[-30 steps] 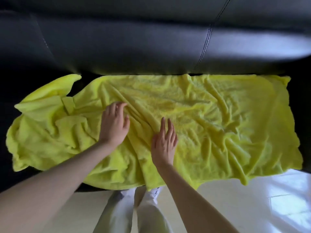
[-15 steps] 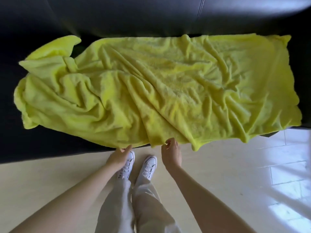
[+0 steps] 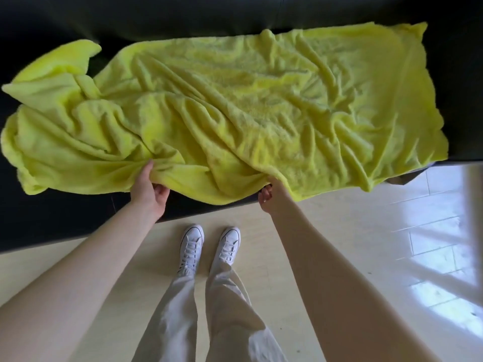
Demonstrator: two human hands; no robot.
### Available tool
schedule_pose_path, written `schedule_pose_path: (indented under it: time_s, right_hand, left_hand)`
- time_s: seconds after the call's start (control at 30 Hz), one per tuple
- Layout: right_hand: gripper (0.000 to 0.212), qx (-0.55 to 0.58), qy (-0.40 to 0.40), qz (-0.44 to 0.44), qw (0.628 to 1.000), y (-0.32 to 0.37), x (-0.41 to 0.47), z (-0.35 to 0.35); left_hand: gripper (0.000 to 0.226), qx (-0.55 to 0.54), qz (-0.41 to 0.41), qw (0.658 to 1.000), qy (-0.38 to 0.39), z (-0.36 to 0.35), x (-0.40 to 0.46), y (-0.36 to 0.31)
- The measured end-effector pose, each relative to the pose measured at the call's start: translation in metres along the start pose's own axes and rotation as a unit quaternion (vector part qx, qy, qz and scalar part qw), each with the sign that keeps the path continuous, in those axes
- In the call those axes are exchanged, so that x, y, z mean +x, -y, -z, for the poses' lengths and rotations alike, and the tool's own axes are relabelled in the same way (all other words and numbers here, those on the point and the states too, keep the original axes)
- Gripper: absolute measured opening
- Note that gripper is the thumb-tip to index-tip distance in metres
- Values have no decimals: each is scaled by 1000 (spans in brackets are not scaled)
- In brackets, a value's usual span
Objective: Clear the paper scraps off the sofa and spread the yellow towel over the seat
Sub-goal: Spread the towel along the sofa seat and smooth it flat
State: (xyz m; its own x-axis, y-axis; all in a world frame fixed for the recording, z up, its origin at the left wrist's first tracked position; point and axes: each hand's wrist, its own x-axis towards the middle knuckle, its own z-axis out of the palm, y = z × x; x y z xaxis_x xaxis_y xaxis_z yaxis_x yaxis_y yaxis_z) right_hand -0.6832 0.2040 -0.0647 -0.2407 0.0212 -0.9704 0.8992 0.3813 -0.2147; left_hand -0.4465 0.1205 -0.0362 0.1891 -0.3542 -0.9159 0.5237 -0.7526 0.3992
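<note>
The yellow towel (image 3: pixel 235 111) lies wrinkled across the black sofa seat (image 3: pixel 52 218), bunched and folded at its left end and flatter on the right. My left hand (image 3: pixel 149 189) grips the towel's front edge left of centre, thumb on top and fingers underneath. My right hand (image 3: pixel 268 195) holds the front edge near the middle, its fingers curled under the hanging cloth and partly hidden. No paper scraps show on the sofa.
The sofa backrest (image 3: pixel 235 11) runs along the top. Pale tiled floor (image 3: pixel 366 231) lies in front, with my white shoes (image 3: pixel 209 246) and light trousers close to the sofa's front edge. Bright window light reflects on the floor at right.
Both hands left the towel's top, dropped below its front edge, and now hold that edge. The view has pulled back from the sofa.
</note>
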Motion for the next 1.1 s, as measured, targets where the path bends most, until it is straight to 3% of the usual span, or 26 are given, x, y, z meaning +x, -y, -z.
schedule_pose_path:
  time_s: [0.1, 0.23, 0.33, 0.4, 0.47, 0.53, 0.6, 0.63, 0.73, 0.8, 0.87, 0.97, 1.03, 1.1]
  right_hand:
    - [6, 126, 74, 22, 989, 29, -27, -16]
    - [11, 247, 208, 87, 942, 71, -62, -28]
    - [6, 238, 262, 123, 927, 87, -67, -28]
    - [7, 244, 272, 117, 923, 88, -57, -26]
    - [19, 241, 257, 86, 932, 80, -40, -23]
    - [38, 172, 189, 59, 965, 67, -17, -19]
    - [44, 61, 103, 36, 992, 52, -1, -13]
    - [45, 27, 81, 23, 996, 45, 3, -11]
    - [48, -7, 70, 37, 997, 39, 14, -6]
    - [33, -22, 56, 52, 997, 45, 18, -9]
    - [15, -28, 48, 58, 997, 52, 19, -12]
    - [23, -39, 35, 48, 998, 57, 17, -11]
    - [12, -40, 25, 54, 997, 56, 14, -9]
    - [17, -25, 11, 56, 998, 51, 13, -4]
  left_hand:
    - [17, -92, -22, 995, 32, -27, -17, -44]
    - [13, -259, -64, 959, 95, -46, -33, -98]
    - [12, -249, -94, 954, 140, -45, -28, -112]
    - [19, -170, -84, 973, 131, -42, -19, -102]
    - [29, 12, -71, 994, 81, -39, -8, -72]
    - [24, 186, -23, 981, 50, -32, 0, -34]
    - [11, 276, 57, 958, 49, -29, 6, 0]
    - [23, 299, 89, 948, 56, -30, 7, 11]
    - [48, 217, 86, 970, 60, -44, 9, 29]
    - [44, 135, 42, 989, 44, -59, 9, 32]
    - [41, 123, 0, 992, 21, -68, 8, 32]
    - [38, 120, -12, 993, 2, -68, 9, 34]
    - [32, 105, 6, 994, 2, -64, 13, 31]
    - [25, 87, 26, 996, 6, -61, 16, 27]
